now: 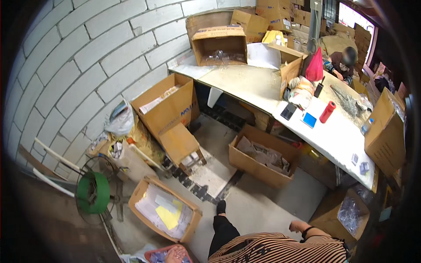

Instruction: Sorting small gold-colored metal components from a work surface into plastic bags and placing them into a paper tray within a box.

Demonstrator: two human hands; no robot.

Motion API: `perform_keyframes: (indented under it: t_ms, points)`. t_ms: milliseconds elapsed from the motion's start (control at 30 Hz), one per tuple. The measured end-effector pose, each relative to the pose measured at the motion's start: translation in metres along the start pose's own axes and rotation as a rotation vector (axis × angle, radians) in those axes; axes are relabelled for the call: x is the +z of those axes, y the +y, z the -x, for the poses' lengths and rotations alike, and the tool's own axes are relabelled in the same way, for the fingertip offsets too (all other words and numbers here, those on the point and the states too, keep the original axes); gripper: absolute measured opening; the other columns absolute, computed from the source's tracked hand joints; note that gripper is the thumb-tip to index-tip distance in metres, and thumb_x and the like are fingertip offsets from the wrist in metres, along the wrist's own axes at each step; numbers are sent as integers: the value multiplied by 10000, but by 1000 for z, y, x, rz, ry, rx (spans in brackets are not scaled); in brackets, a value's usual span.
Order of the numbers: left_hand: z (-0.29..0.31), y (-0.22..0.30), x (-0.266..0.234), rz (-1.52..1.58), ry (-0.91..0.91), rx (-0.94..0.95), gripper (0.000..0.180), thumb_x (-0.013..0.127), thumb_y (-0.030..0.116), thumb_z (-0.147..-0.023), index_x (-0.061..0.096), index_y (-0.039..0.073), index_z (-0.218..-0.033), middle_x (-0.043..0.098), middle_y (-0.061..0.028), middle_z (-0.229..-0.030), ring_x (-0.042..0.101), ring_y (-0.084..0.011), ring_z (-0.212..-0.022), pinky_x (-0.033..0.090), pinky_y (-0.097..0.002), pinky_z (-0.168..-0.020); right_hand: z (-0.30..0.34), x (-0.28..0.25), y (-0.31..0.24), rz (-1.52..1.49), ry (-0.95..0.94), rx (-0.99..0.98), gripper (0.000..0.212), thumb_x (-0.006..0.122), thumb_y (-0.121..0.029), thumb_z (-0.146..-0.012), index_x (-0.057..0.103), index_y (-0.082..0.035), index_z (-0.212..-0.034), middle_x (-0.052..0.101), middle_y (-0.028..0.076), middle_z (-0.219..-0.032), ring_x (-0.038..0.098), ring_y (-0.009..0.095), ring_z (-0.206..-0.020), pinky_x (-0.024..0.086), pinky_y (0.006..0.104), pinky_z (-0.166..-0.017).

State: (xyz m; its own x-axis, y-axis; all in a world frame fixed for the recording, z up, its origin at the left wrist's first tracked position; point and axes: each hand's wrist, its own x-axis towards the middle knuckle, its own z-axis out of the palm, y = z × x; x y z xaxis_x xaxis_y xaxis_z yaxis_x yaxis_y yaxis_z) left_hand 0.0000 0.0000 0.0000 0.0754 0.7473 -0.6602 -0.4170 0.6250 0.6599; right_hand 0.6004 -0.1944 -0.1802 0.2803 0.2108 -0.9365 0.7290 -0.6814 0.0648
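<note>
At the lower edge, my left hand (175, 254) is at a red plastic basket (151, 255) with small clear plastic pieces inside. Its fingers look closed on the basket's rim, and the picture's edge cuts off part of both. My right hand (299, 226) hangs beside my striped top, a dark band at the wrist. Its fingers are loosely curled, with nothing visible in them. Ahead of my left hand, an open cardboard box (191, 228) on the floor holds papers and a yellow sheet. Near my right side stands a box of clear plastic packaging (351, 217).
A long worktable (245, 83) carries a red bottle (327, 112), a blue-screened device (309, 120) and boxes. Beneath its front edge sits an open carton (258, 164). A green-centred fan (93, 193) stands left. Another person (344, 63) sits at the table's far side.
</note>
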Motion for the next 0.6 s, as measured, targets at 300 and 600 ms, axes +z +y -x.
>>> perform_keyframes:
  t_ms: [300, 600]
  points:
    - [-277, 191, 173, -189, -68, 143, 219, 533, 147, -897, 573, -25, -1027, 650, -179, -964, 660, -276, -837, 545, -346, -700, -22, -159, -140, -336, 348, -303, 246, 613, -155, -742, 700, -74, -957, 693, 142, -840, 665, 280, -786, 518, 361, -728]
    - [-436, 270, 356, -646, -453, -61, 286, 498, 179, -950, 559, -29, -1137, 653, -168, -1034, 668, -248, -893, 534, -312, -756, -52, -333, -250, -231, 372, -354, 317, 595, -212, -743, 690, -140, -1036, 664, 179, -1000, 625, 333, -956, 496, 414, -836]
